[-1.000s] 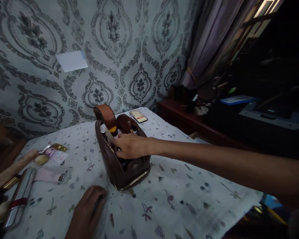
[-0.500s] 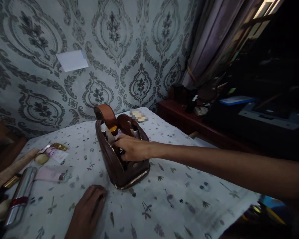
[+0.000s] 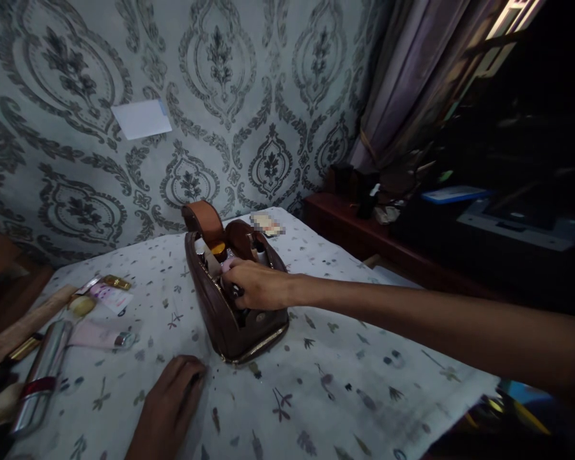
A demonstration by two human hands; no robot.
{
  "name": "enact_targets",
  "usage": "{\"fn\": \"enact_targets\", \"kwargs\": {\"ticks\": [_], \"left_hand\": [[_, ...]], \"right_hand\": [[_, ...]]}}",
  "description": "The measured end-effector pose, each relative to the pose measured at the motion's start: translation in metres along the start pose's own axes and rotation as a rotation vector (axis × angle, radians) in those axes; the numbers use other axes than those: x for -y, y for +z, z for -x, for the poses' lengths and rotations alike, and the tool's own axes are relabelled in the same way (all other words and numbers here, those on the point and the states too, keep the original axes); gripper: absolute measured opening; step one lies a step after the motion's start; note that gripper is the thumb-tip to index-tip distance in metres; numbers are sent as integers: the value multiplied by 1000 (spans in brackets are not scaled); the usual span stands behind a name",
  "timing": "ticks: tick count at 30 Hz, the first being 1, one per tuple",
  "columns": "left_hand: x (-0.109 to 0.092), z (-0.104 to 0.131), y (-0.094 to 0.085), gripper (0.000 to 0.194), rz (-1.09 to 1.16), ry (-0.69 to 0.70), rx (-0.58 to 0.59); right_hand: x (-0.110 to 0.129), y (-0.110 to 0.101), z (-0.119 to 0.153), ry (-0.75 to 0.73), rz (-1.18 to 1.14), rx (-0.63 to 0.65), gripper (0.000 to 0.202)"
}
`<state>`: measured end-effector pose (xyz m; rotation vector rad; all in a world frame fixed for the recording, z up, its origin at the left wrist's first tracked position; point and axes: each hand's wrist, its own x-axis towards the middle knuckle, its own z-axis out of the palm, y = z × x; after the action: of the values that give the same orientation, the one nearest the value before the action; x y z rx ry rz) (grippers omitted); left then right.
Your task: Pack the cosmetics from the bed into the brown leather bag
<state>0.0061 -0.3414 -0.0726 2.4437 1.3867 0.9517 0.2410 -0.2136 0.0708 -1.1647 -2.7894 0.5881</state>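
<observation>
A dark brown leather makeup bag point(image 3: 208, 313) sits unzipped on the patterned white cloth, its tan strap point(image 3: 205, 220) standing up behind. Down in the bag's opening is my right hand point(image 3: 256, 284), its fingers curled among the contents and partly hidden by the bag's side. Whatever those fingers grip cannot be made out. Around them show a jar with an orange-yellow lid point(image 3: 218, 249), a white-capped item point(image 3: 200, 246) and several slim tubes. My left hand point(image 3: 172, 399) rests on the cloth in front of the bag, fingers curled together, with nothing visible in them.
To the left lie a silver cylinder with a red band point(image 3: 41, 377), a pale pink tube point(image 3: 93, 335), a yellowish sponge point(image 3: 81, 306), a small gold item point(image 3: 117, 282) and a card point(image 3: 112, 298). A reddish wooden cabinet point(image 3: 335, 214) stands beyond the cloth at right.
My right hand has shifted only slightly inside the bag. My left hand and the bag stay in place; the view has tilted a little.
</observation>
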Motion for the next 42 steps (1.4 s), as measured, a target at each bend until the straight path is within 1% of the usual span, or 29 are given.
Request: {"fn": "enact_targets", "kwargs": {"ticks": [7, 12, 15, 20, 23, 25, 27, 32, 34, 39, 42], "left_hand": [[-3, -3, -1, 13, 3, 19, -28], [-4, -4, -2, 14, 1, 7, -21], [-5, -5, -2, 12, -8, 27, -39], [-6, -6, -3, 12, -23, 47, -53], [-5, -5, -3, 12, -33, 49, -27], [-4, -5, -3, 12, -35, 52, -24], [-3, -4, -3, 12, -33, 53, -28], [-3, -4, -2, 11, -29, 48, -29], [-3, -4, -2, 11, -28, 43, -27], [-5, -4, -2, 12, -33, 50, -40], [-4, -4, -2, 12, -26, 48, -32]], "right_hand": [[-1, 1, 0, 16, 36, -3, 25], [2, -1, -1, -4, 52, 55, 33], [3, -4, 0, -15, 53, 64, 37], [4, -18, 6, -7, 36, 33, 42], [6, -31, 10, -18, 34, -36, 36], [6, -37, 12, 8, 48, -66, 32], [7, -39, 11, 35, 87, -42, 29], [11, -35, 7, 56, 152, 94, 26], [13, -34, 6, 74, 172, 111, 26], [16, -32, 6, 28, 233, 134, 26], [14, -32, 6, 36, 231, 121, 24]]}}
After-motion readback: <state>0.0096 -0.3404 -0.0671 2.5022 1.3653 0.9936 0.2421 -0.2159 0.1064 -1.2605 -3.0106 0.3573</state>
